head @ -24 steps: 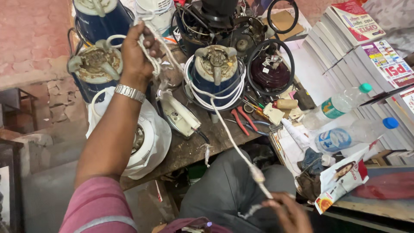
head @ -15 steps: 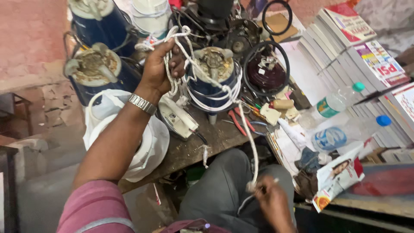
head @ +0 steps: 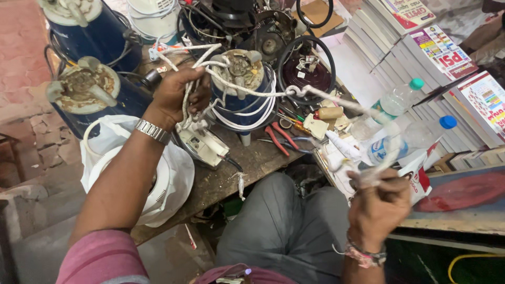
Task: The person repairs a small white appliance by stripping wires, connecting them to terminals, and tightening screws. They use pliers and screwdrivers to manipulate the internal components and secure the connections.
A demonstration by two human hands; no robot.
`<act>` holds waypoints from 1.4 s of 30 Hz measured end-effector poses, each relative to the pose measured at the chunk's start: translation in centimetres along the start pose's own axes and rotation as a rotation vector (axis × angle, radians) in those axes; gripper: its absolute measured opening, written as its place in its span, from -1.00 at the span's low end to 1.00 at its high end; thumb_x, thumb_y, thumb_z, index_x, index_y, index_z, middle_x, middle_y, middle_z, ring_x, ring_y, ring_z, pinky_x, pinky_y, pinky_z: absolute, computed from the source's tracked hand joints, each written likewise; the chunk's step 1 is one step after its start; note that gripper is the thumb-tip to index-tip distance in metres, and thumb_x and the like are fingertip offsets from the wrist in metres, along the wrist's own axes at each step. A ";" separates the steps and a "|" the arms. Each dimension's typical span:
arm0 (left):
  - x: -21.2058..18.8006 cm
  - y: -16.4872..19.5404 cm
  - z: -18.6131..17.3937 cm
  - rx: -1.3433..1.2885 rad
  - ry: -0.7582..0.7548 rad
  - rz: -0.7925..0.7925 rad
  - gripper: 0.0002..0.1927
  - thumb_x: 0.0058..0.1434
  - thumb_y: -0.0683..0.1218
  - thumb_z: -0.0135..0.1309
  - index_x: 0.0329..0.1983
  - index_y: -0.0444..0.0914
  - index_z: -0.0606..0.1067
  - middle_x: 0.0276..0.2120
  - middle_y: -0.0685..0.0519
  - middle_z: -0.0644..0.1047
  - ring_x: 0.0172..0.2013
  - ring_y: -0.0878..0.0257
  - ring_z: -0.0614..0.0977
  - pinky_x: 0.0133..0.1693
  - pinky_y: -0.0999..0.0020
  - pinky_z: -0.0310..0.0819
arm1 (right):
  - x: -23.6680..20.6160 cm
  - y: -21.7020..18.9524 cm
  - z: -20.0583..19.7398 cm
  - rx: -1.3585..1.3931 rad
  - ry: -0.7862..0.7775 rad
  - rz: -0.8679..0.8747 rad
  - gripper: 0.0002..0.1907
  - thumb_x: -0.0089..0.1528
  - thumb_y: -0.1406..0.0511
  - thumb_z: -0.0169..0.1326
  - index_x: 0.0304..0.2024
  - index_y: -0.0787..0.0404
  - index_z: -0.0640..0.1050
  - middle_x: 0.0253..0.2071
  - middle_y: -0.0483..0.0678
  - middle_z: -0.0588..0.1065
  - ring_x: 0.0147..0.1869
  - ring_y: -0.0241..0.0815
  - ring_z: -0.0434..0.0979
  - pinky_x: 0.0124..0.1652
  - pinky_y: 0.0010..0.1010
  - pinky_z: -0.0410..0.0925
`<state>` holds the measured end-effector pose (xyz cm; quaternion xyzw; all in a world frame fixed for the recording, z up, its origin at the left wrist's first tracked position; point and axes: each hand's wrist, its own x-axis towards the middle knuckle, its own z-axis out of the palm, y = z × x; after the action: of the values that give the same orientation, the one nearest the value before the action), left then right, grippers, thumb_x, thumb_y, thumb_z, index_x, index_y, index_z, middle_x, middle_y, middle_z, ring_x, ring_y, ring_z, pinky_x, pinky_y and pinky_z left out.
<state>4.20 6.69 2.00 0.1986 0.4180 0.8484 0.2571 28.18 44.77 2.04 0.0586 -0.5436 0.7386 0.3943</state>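
Observation:
My left hand (head: 176,97), with a metal watch on its wrist, grips a bundle of looped white cord (head: 195,87) above the workbench. The cord runs taut to the right, across a blue and white appliance base (head: 243,100), down to my right hand (head: 377,202). My right hand is closed on the cord's far end, raised over my lap beside the bench. A white iron-like casing (head: 202,147) lies on the wood just under my left hand.
Blue appliance bases (head: 84,89) crowd the bench's far left. A white plastic bag (head: 168,179) hangs at the front edge. Red-handled pliers (head: 279,138) lie mid-bench. Plastic bottles (head: 397,100) and stacked books (head: 421,47) fill the right side.
My left hand moved right and lower with the coiled cord. My right hand swung up and out to the right, pulling the cord taut.

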 end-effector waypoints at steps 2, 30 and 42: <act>0.5 -0.4 0.5 -0.009 0.048 0.031 -0.66 0.47 0.02 -0.08 -0.33 -0.29 0.47 -0.71 0.11 0.29 -0.76 0.26 0.31 -0.66 0.40 0.17 | -1.3 -1.1 1.3 -0.559 -0.319 -0.230 -0.68 0.11 0.61 0.16 -0.32 0.16 0.36 -0.23 -0.01 0.49 -0.07 -0.04 0.51 -0.16 -0.23 0.42; 4.1 5.6 12.6 0.256 0.256 0.156 -0.80 0.30 -0.03 0.12 -0.29 -0.27 0.49 -0.49 0.07 0.56 -0.53 0.24 0.60 -0.46 0.33 0.51 | 2.8 -12.4 -19.2 -0.777 -0.399 0.579 -0.74 0.29 0.43 0.02 0.00 0.31 0.61 -0.27 0.04 0.60 -0.24 -0.31 0.56 -0.24 -0.52 0.40; -1.3 -24.1 22.6 -0.447 -0.184 -0.602 -0.69 0.42 0.09 0.02 -0.06 -0.26 0.44 -0.33 -0.02 0.57 -0.32 0.11 0.69 -0.22 0.19 0.60 | 3.3 -11.7 -14.2 -0.617 0.444 -0.408 -0.88 0.25 0.39 0.07 -0.17 0.18 0.57 -0.22 -0.04 0.51 -0.26 -0.26 0.47 -0.21 -0.44 0.27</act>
<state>24.19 32.15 -4.80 0.0812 0.2375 0.7839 0.5680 38.35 59.67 6.90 -0.1163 -0.6182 0.4432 0.6386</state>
